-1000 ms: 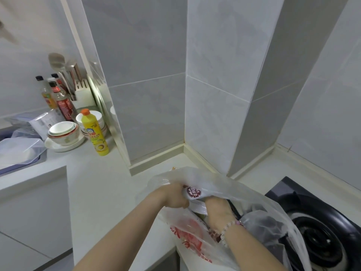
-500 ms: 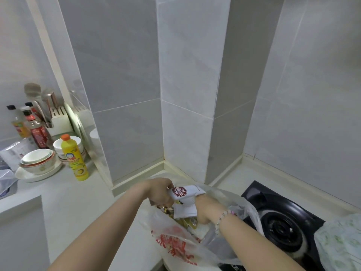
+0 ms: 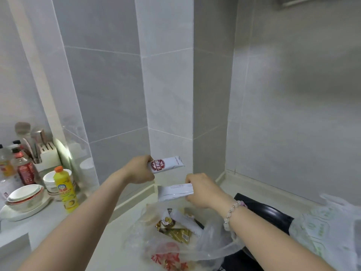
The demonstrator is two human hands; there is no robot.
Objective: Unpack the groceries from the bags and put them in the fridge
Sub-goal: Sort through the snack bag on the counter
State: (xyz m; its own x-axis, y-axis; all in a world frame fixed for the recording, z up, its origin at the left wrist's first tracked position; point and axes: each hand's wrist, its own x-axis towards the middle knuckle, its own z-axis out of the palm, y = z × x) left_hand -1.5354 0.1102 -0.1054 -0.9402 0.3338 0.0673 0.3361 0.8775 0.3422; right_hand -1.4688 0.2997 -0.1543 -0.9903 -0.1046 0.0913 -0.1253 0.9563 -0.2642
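Note:
My left hand (image 3: 139, 170) grips one end of a white packet with a dark red logo (image 3: 166, 164), held above the counter. My right hand (image 3: 202, 189), with a bead bracelet on the wrist, grips a second white packet (image 3: 174, 191) a little lower. Below both hands a clear plastic bag with red print (image 3: 175, 251) lies open on the counter, with several wrapped snacks (image 3: 175, 229) inside. At the right edge sits a second bag, white with green print (image 3: 328, 227).
A black gas hob (image 3: 265, 214) lies under the bags at right. At left stand a yellow dish-soap bottle (image 3: 65, 189), stacked bowls on a plate (image 3: 24, 198), sauce bottles (image 3: 24, 167) and a knife block (image 3: 47, 153). Tiled walls enclose the corner.
Both hands have come up out of the clear bag, each lifting a white packet. The packets have moved apart, and the view has tilted up and to the right.

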